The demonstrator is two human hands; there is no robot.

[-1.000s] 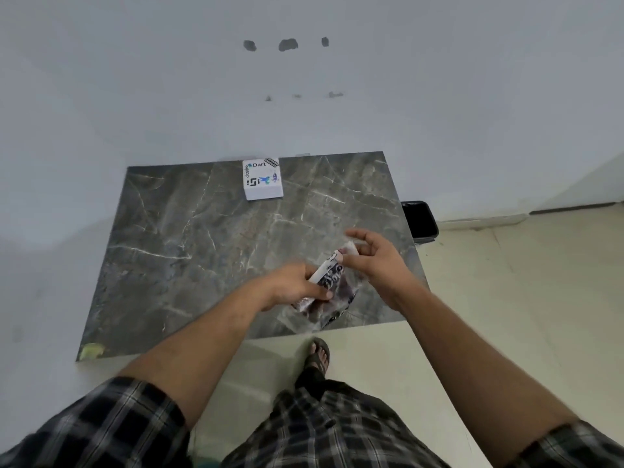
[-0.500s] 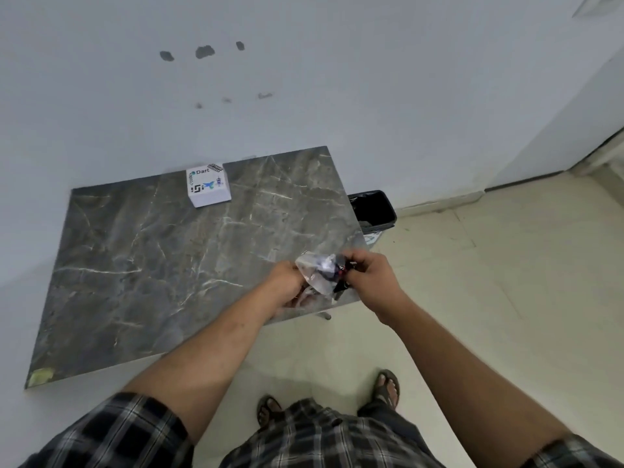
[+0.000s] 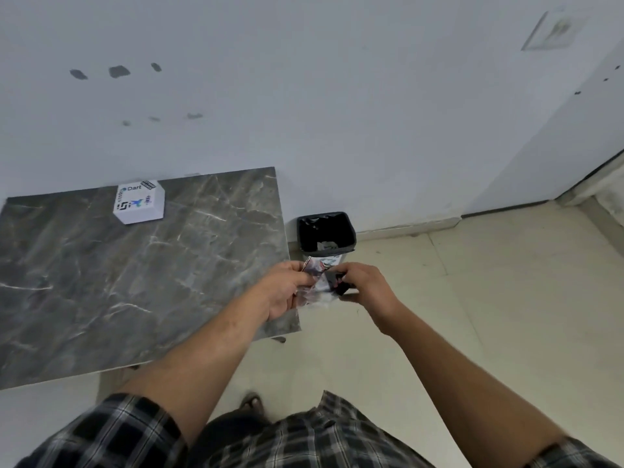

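Observation:
A crumpled clear plastic wrapper (image 3: 319, 282) with printed patches is held between both hands, off the right edge of the grey marble table (image 3: 101, 282). My left hand (image 3: 285, 292) pinches its left side. My right hand (image 3: 366, 287) grips its right side, where a small dark piece shows between the fingers. A black-lined bin (image 3: 326, 233) stands on the floor just beyond the hands, with scraps inside it.
A white box (image 3: 139, 206) printed "Dart" sits at the table's far edge by the wall. The wall runs behind the table and bin. Cream tiled floor spreads to the right toward a doorway at the far right. My sandalled foot shows below.
The view swung right and both hands carried the wrapper from above the table's near right corner out past its edge, toward the bin. The right hand now grips it.

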